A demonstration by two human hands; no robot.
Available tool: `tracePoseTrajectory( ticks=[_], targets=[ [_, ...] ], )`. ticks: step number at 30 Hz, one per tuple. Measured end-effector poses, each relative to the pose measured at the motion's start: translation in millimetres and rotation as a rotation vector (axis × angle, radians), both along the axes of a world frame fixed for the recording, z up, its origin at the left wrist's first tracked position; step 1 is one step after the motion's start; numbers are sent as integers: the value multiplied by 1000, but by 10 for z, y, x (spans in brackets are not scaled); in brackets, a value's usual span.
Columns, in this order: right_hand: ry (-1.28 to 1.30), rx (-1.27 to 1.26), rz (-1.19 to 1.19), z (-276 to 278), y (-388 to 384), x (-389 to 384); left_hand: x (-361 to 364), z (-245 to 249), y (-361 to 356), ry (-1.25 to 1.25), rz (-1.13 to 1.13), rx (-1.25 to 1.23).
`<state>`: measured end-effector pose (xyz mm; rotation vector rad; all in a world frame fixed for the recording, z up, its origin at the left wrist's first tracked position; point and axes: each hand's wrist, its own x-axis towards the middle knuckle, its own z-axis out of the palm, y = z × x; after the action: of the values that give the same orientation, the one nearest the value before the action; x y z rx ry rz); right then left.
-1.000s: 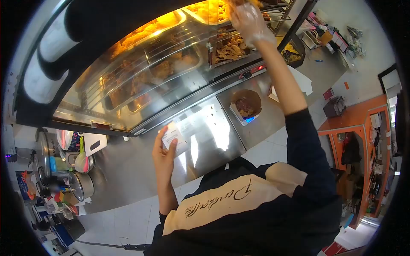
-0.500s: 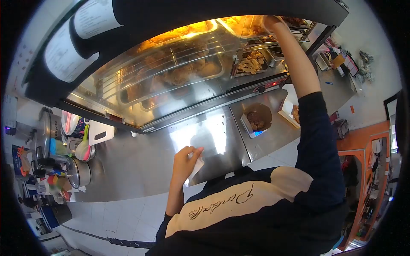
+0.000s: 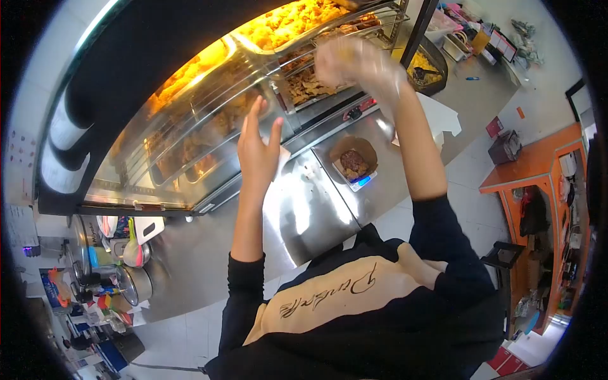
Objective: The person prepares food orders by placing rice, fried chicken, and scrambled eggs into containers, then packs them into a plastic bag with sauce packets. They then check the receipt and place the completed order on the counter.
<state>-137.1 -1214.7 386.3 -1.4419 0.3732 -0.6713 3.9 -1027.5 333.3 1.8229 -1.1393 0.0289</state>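
Observation:
My left hand (image 3: 256, 149) is raised before the glass of the heated display case (image 3: 240, 136). Its thumb and forefinger stretch upward and apart, while a piece of white tissue (image 3: 283, 157) shows against the palm side. A clear plastic glove covers my right hand (image 3: 358, 66), which is smeared by motion at the case's opening, in front of a tray of shredded brown food (image 3: 307, 85). Whether its fingers hold anything is hidden by the blur. Below, a brown-lined paper box (image 3: 368, 152) with dark meat (image 3: 353, 161) rests on a small scale with a lit blue display (image 3: 361, 182).
Bright yellow-orange food (image 3: 291, 24) fills a tray on the upper shelf. A white takeaway box (image 3: 440, 117) lies partly behind my right forearm. On the right stands a black tray of yellow food (image 3: 421, 69). Pots (image 3: 136, 285) and utensils crowd the counter's left end.
My left hand has risen from the counter toward the glass, its fingers spreading. My right hand has come back from deep inside the case to its opening. The view has shifted right.

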Motion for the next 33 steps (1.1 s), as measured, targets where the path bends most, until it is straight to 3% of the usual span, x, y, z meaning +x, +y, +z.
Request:
tracePoseTrajectory(
  ticks=[1, 3, 5, 7, 9, 10, 13, 16, 17, 18, 20, 23, 25, 29, 31, 33],
  targets=[
    [189, -36, 208, -199, -54, -242, -20, 40, -73, 33, 21, 14],
    [666, -535, 370, -1039, -100, -435, -38, 59, -177, -24, 49, 24],
    [723, -809, 220, -1706, 67, -683, -95, 66, -262, -91, 87, 53],
    [730, -697, 2, -1906, 43, -916, -157, 67, -346, -26, 156, 39],
    [681, -292, -51, -1595, -67, -1192, -182, 3, -383, -8, 196, 20],
    [651, -92, -80, -1492, -165, -1323, -316, 118, -421, 116, 228, 54],
    [796, -108, 108, -2082, -643, -1820, -472, 107, -639, 81, 210, 57],
    [947, 109, 592, -2086, -630, -2028, -572, -79, -1040, -42, 66, -27],
    [864, -88, 608, -2294, -534, -2047, -657, -59, -1209, -15, 32, -13],
    [996, -66, 639, -2051, -400, -1947, -764, -35, -1381, 16, 0, 5],
    [841, -476, 955, -2952, -291, -1897, -909, -35, -1719, 105, -168, -49],
    [915, -266, 657, -3255, 66, -1873, -1040, -149, -2104, 228, -254, -85],
    [864, -124, 548, -3337, 168, -1859, -1117, -79, -2038, 211, -196, -20],
    [1035, 395, 325, -2905, 282, -1671, -1195, -96, -1539, 92, -29, 212],
    [948, -212, 449, -3178, 296, -1698, -1169, -248, -1150, 188, 64, 297],
    [702, -918, 483, -3043, 295, -1673, -1149, -499, -705, 314, 171, 346]
  ],
)
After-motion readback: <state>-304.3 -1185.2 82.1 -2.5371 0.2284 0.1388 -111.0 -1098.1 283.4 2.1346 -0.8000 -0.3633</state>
